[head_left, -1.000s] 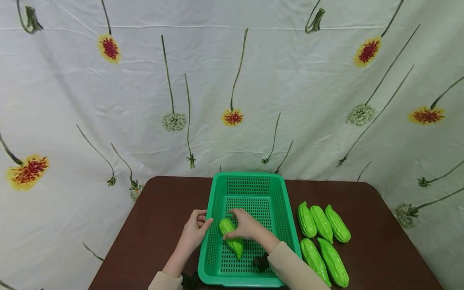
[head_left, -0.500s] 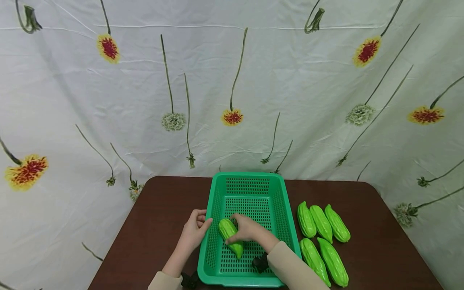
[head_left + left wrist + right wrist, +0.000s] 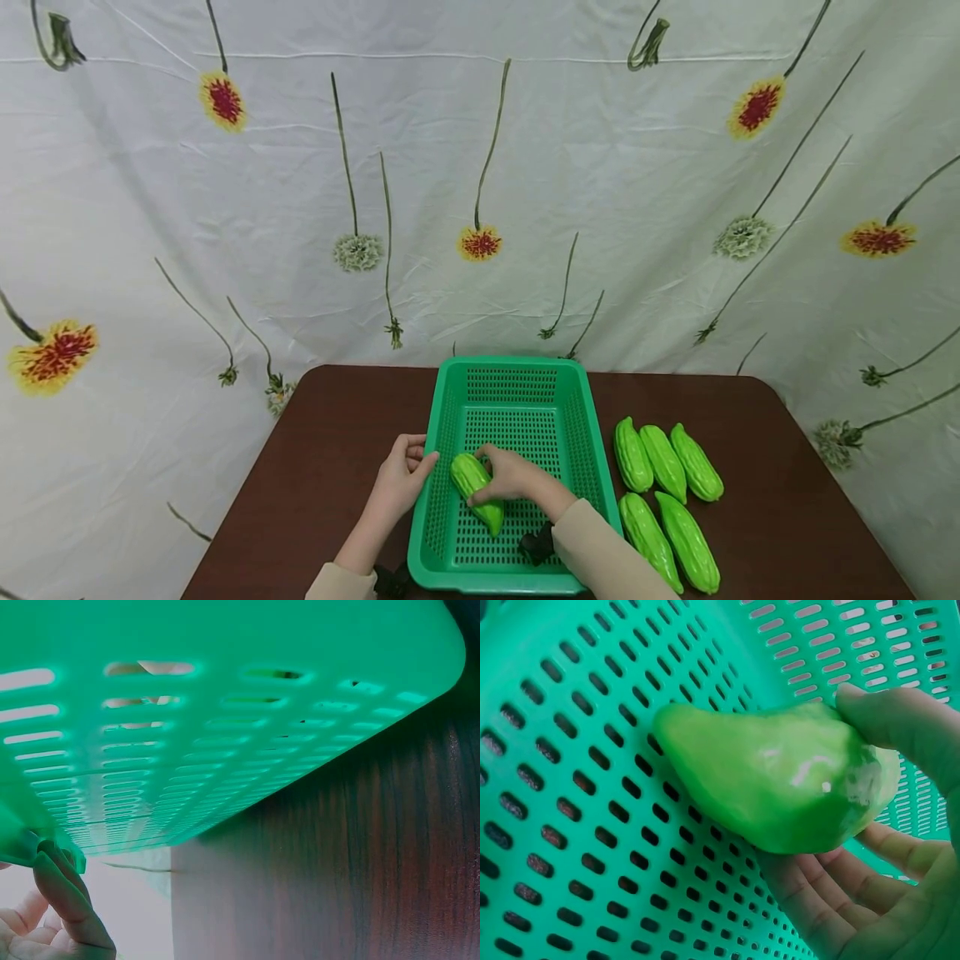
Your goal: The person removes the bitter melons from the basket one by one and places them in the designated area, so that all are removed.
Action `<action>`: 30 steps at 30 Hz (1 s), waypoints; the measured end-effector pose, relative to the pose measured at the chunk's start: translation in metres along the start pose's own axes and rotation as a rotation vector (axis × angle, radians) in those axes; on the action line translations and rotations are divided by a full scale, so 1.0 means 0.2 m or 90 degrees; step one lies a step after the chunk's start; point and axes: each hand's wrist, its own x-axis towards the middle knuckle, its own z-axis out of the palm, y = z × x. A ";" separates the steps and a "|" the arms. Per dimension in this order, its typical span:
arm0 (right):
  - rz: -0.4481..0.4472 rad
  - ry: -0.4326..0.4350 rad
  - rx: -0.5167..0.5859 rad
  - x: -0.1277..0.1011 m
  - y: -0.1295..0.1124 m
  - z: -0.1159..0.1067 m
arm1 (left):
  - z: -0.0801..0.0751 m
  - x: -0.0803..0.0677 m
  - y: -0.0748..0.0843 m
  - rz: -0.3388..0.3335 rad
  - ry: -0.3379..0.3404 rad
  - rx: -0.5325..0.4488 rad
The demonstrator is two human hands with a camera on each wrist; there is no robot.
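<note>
A green bitter melon (image 3: 477,495) lies in the left part of a green perforated plastic basket (image 3: 604,467). My right hand (image 3: 517,479) grips it from the right, thumb on one side and fingers on the other. In the right wrist view, the glossy melon (image 3: 757,776) points its narrow end away from the palm, close over the slotted floor. My left hand (image 3: 402,475) holds the basket's left rim, with the thumb at the top of the edge. From the left wrist, a finger (image 3: 64,889) shows right at the rim's lip; the other fingers curl below.
Several more bitter melons (image 3: 663,463) lie in two rows on the brown table (image 3: 352,408), right of the basket. A white floral cloth (image 3: 420,167) hangs behind the table. Dark wrist devices (image 3: 537,543) sit at both cuffs.
The right hand's fingers have come in from a wider spread and closed round the bitter melon. The left hand and the basket stay in place.
</note>
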 end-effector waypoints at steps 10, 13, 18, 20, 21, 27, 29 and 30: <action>-0.014 0.013 0.030 0.00 -0.01 -0.02 | 0.00 0.00 0.00 0.000 -0.002 0.001; -0.024 0.025 0.037 -0.01 -0.02 -0.03 | 0.00 0.00 0.00 -0.001 -0.003 -0.001; -0.038 0.047 0.056 -0.03 -0.05 -0.09 | 0.00 0.00 0.00 0.004 0.000 -0.005; -0.043 0.055 0.067 -0.04 -0.06 -0.11 | 0.00 0.00 0.00 0.005 -0.001 -0.005; -0.048 0.060 0.071 -0.05 -0.06 -0.13 | 0.00 0.00 0.01 0.005 -0.001 -0.005; -0.047 0.084 0.099 -0.09 -0.09 -0.19 | -0.01 0.00 0.01 0.002 -0.004 -0.004; -0.045 0.088 0.109 -0.10 -0.09 -0.20 | -0.01 -0.01 0.01 0.002 -0.003 -0.003; -0.046 0.091 0.114 -0.11 -0.09 -0.20 | -0.01 -0.01 0.00 0.002 -0.003 -0.002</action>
